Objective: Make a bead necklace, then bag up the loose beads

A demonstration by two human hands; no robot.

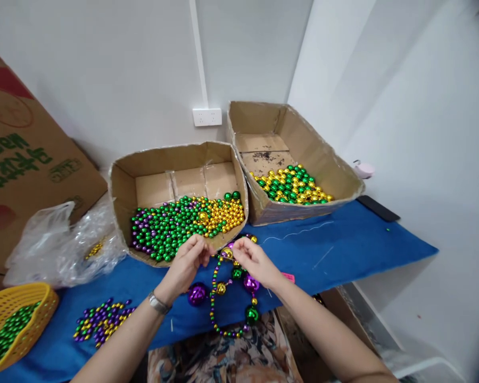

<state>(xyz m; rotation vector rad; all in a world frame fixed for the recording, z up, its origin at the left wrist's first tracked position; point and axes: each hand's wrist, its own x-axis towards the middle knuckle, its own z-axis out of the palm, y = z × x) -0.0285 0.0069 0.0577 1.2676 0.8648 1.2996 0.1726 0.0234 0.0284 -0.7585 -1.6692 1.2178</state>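
Observation:
My left hand (191,254), with a watch (158,303) at its wrist, is closed in a pinch over the front edge of the near box. My right hand (252,259) is pinched just to its right. Between the fingertips runs the thin cord of a bead necklace (213,311), beside a large gold bead (226,252). Its loop of small purple, green and gold beads hangs down to the table edge, with a big purple bead (251,283) and a green one (252,314) on the right side. Another big purple bead (197,293) lies below my left hand.
A cardboard box (151,166) holds green, purple and gold beads; a second box (239,125) holds green and gold ones. Loose beads (102,321) and a yellow basket (43,303) are at left, near plastic bags (40,244). A dark flat object (378,208) lies right on blue cloth (367,247).

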